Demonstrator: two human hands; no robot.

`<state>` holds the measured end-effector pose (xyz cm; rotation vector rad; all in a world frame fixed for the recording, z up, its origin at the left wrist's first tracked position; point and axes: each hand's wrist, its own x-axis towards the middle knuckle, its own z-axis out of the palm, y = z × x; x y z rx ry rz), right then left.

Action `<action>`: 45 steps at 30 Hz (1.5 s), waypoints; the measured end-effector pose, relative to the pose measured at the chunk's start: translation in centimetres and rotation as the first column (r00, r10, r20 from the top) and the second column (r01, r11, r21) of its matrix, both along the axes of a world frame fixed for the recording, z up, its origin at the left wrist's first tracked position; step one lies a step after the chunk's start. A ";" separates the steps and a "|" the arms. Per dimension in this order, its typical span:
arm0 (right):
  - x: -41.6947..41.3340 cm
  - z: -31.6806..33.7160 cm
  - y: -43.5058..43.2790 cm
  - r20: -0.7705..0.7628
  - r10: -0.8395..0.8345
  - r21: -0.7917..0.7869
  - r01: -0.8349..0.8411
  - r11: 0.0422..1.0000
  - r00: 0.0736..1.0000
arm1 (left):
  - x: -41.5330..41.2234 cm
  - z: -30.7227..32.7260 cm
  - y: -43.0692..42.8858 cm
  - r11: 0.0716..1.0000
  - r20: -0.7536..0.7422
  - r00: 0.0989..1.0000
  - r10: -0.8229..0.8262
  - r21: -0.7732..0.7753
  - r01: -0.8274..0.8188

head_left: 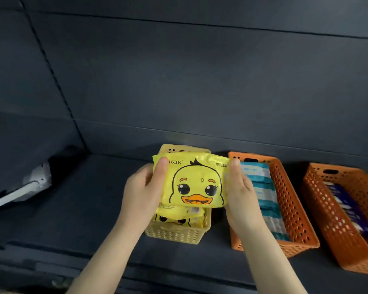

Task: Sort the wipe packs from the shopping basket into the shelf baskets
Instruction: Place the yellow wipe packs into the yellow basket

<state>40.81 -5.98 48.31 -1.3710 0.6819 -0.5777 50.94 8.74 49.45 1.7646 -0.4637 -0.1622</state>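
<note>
A yellow wipe pack with a cartoon duck face (194,181) is held flat above the small yellow shelf basket (179,233). My left hand (145,187) grips its left edge and my right hand (240,187) grips its right edge, thumbs on top. Under it, more yellow duck packs (174,217) lie inside the yellow basket. An orange basket (293,211) to the right holds teal and white striped packs (261,187). A second orange basket (327,213) at the far right holds dark blue packs (346,204). The shopping basket is out of view.
The baskets stand on a dark shelf board (89,198) with a dark back wall behind. A white bracket or fitting (28,185) sticks out at the left side wall. The shelf's front edge runs along the bottom of the view.
</note>
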 end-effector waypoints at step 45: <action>10.7 -2.4 1.2 -0.098 -0.149 -0.037 0.146 0.989 0.984 | 15.5 -2.8 -1.3 0.991 -0.085 0.988 -0.131 0.029 0.134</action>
